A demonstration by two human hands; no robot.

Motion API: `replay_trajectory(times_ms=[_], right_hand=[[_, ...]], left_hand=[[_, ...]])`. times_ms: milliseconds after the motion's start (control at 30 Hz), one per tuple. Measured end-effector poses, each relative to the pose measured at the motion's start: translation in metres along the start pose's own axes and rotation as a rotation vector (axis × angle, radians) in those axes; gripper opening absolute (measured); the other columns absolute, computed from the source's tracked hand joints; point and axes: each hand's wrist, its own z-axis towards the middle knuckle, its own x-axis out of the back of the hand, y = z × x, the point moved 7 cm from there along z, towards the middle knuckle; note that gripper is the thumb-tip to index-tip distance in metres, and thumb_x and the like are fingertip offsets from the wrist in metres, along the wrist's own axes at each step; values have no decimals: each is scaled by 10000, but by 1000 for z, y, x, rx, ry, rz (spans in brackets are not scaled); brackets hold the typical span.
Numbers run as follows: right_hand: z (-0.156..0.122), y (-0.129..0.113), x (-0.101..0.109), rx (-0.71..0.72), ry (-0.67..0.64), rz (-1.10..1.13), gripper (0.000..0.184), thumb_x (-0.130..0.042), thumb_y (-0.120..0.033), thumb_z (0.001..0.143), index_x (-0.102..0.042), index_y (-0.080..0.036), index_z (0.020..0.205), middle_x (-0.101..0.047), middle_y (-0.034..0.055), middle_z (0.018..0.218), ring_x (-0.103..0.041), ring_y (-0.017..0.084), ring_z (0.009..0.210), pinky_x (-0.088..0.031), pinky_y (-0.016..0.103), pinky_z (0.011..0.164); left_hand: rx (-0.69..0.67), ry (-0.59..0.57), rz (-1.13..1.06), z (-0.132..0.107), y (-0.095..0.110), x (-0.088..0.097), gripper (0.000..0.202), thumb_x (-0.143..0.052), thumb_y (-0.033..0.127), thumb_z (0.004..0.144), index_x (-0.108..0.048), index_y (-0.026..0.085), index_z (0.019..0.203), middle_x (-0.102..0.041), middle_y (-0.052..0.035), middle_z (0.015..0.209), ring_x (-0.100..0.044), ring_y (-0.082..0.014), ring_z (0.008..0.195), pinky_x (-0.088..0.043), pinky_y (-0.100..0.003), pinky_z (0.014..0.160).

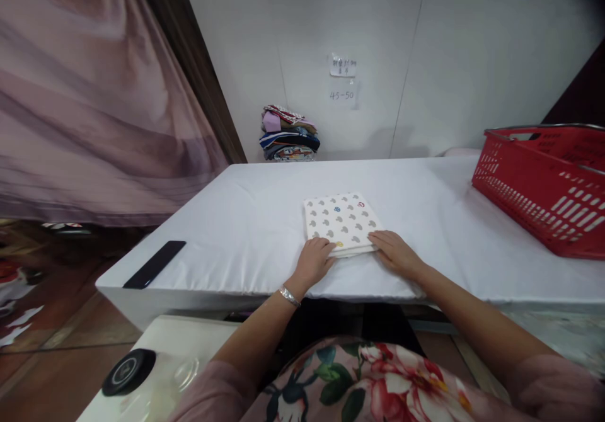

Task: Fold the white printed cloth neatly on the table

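A folded white cloth [341,220] printed with grey shapes and a few coloured ones lies flat near the middle of the white-covered table. At its near left corner, my left hand [314,262] has the fingers curled over the edge. My right hand [397,253] grips the near right corner, fingertips on top of the fabric. Both thumbs are partly hidden along the front edge, where the folded layers show.
A red plastic basket [534,201] stands on the table at the right. A dark phone-like slab [155,264] lies near the left edge. Folded fabrics [289,135] are stacked by the back wall. Below left is a white surface with a black round object [128,371].
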Motion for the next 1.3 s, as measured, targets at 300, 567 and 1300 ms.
replay_trajectory(times_ms=[300,567,1300], right_hand=[[0,21,-4,29,46,-139,519,-354,-65,868,-509,-239,1331,-567,64,1328,-499,203,1241,-368,470,1054],[-11,31,-12,8,80,-155,499,-315,-79,883,-559,-242,1287,-569,54,1324,-513,212,1234,-426,455,1006],[-18,48,-20,-44,61,-153,458,-297,-187,904,-605,-235,1238,-577,49,1311,-509,216,1239,-434,431,1007]], left_hand=[[-11,6,39,-1,2,0,276,-589,294,863,-591,220,1129,-607,-61,1041,-520,-222,978,-410,-369,830],[22,36,30,0,6,-7,195,-532,259,895,-628,202,1054,-637,-58,971,-537,-213,941,-420,-370,819],[185,120,-176,-20,-12,-7,290,-558,237,876,-601,197,1160,-602,-69,1266,-440,-269,1291,-414,-463,1050]])
